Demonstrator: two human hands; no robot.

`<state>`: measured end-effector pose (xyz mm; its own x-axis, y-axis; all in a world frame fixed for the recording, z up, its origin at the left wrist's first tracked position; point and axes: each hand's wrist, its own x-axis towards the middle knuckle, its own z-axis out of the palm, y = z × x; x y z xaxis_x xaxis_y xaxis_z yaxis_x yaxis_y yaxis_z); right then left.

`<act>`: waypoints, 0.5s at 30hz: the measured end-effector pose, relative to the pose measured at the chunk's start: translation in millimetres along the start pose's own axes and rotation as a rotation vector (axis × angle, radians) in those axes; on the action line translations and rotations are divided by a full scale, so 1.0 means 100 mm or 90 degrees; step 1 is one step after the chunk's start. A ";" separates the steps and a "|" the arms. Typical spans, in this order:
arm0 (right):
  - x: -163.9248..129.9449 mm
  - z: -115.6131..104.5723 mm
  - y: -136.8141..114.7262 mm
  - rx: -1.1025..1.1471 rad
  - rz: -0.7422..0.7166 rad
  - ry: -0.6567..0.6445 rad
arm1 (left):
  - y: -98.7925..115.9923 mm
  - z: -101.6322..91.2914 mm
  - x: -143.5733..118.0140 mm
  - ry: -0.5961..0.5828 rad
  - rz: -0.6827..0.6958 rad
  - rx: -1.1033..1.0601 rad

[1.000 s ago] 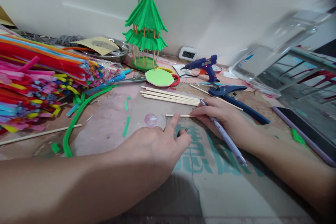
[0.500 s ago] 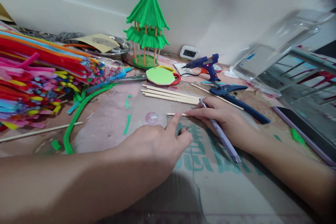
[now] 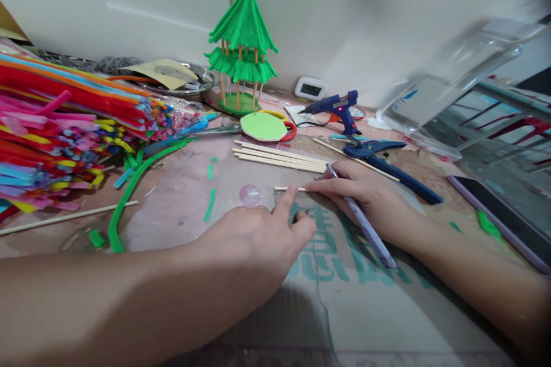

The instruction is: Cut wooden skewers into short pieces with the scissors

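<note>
Marking step: left hand presses a fingertip on the short stick; right hand, pinching the pen, steadies its other end; next it probably needs a steady pen stroke.

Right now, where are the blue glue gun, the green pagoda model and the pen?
Blue glue gun (image 3: pixel 337 106), head view, on its body.
Green pagoda model (image 3: pixel 242 23), head view, upper roof.
Pen (image 3: pixel 361 223), head view, mid-barrel.

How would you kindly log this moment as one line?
left hand: index finger pressing short stick | right hand: holding pen, fingers on stick | spare sticks behind
</note>
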<state>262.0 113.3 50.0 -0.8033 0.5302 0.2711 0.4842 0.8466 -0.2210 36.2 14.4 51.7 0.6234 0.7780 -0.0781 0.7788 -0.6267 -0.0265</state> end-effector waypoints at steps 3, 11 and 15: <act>0.00 -0.01 -0.01 -0.005 -0.006 -0.006 | 0.00 -0.05 0.01 -0.033 -0.006 -0.013; -0.01 0.02 0.04 0.018 -0.012 0.001 | 0.02 0.04 -0.05 0.069 -0.004 0.050; -0.03 0.04 0.07 0.043 0.002 0.003 | 0.03 0.10 -0.07 0.085 0.001 0.038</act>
<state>266.4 118.0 43.6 -0.7998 0.5335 0.2751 0.4623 0.8399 -0.2844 33.9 7.0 42.5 0.6314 0.7734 0.0554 0.7748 -0.6263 -0.0863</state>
